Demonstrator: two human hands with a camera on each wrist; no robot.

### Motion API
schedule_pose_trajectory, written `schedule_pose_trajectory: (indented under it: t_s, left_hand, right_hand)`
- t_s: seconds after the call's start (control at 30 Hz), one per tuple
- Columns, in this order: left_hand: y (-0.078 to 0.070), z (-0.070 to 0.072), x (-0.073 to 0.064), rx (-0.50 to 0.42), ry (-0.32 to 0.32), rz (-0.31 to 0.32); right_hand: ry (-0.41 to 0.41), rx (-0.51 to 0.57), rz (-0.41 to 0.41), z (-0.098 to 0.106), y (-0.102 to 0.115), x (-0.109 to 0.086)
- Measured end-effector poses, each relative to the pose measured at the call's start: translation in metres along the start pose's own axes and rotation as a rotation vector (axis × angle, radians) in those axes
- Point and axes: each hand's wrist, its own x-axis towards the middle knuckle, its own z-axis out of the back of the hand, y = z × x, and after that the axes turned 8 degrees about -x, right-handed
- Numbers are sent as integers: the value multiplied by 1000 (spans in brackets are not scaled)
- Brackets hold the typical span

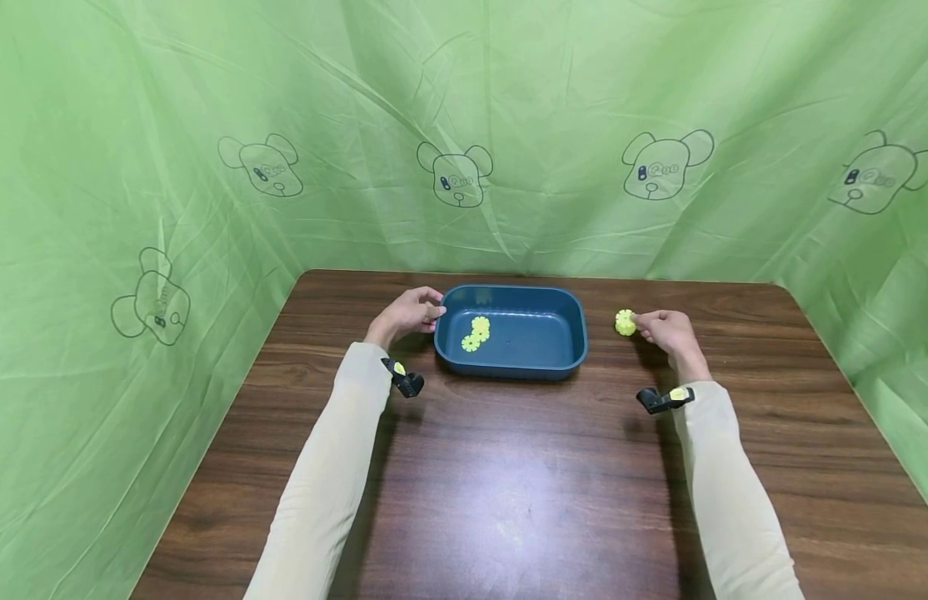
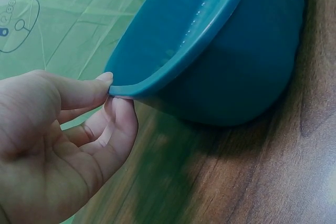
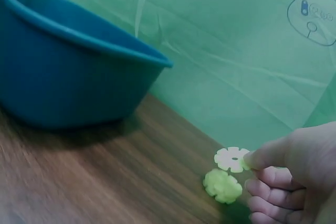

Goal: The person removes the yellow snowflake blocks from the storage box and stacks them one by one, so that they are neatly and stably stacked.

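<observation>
A dark blue plastic basin (image 1: pixel 531 333) stands on the table, with several yellow flower-shaped discs (image 1: pixel 471 342) lying in its left part. My left hand (image 1: pixel 411 312) pinches the basin's left rim between thumb and fingers, as the left wrist view shows up close. To the right of the basin, my right hand (image 1: pixel 670 331) pinches one yellow flower-shaped disc (image 3: pixel 229 158) by its edge between thumb and forefinger. Just under it, more yellow-green notched discs (image 3: pixel 222 187) sit in a small pile on the wood, partly overlapped by the held one in the head view.
The brown wood-grain table (image 1: pixel 509 467) reaches back to a green cloth backdrop (image 1: pixel 554 225) printed with bear outlines. Cloth also hangs along both sides. Each wrist wears a small black camera, one being the left wrist camera (image 1: pixel 406 380).
</observation>
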Motion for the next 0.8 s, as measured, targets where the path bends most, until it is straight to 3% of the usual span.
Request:
schedule_pose_trajectory:
  t_s: [0.13,0.37,0.5,0.8]
  left_hand:
    - [0,0,0,1,0,-3]
    - [0,0,-2,-3,17,-42]
    - [-2,0,-2,-7,16,-17]
    - [-1,0,0,-9,14,-7]
  right_hand:
    - [-17,-37,-4,0,-7,4]
    - [-97,-202,-2,-2,-10,8]
    - [-122,-269,-14,-3,-8,7]
    - [-115,-311,-28,-5,-6,8]
